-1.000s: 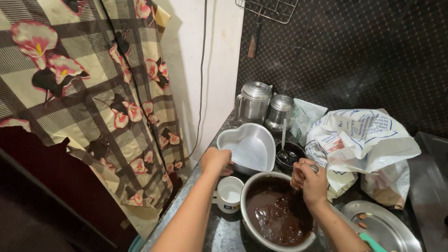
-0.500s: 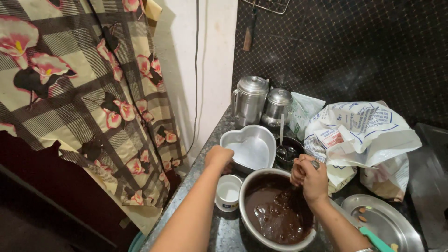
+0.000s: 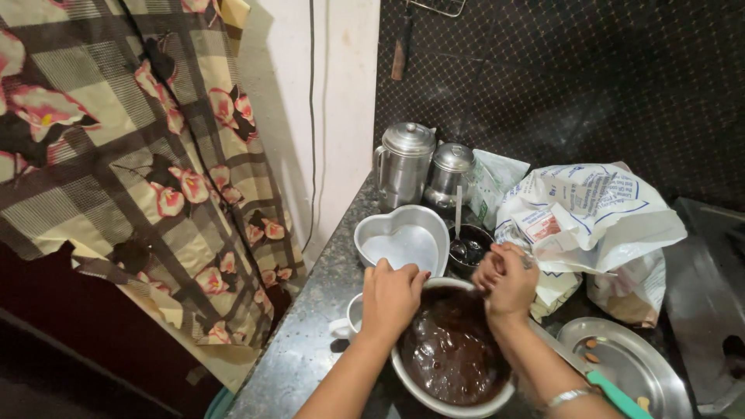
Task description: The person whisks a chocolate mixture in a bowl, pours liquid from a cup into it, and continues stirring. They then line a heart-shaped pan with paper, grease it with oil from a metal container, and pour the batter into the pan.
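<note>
Mixing step: your left hand clamps the rim of the steel bowl of brown batter, frame bottom centre; right hand fists a hidden stirrer. Next: stir on, bowl steadied.

Heart-shaped tin sits empty at center, a white cup just beside it at 7 o'clock. Small dark bowl with a spoon standing in it at 3 o'clock of the tin. Two lidded steel canisters at 12 o'clock: taller one, shorter one touching its right side. Crumpled white plastic bags at 2 o'clock, a pale green packet behind them. Steel plate at 4 o'clock holds a few nuts, a green-handled tool across its rim. Dark speckled counter runs under everything. Floral checked curtain fills 9 o'clock; dark patterned wall tiles at 1 o'clock.
</note>
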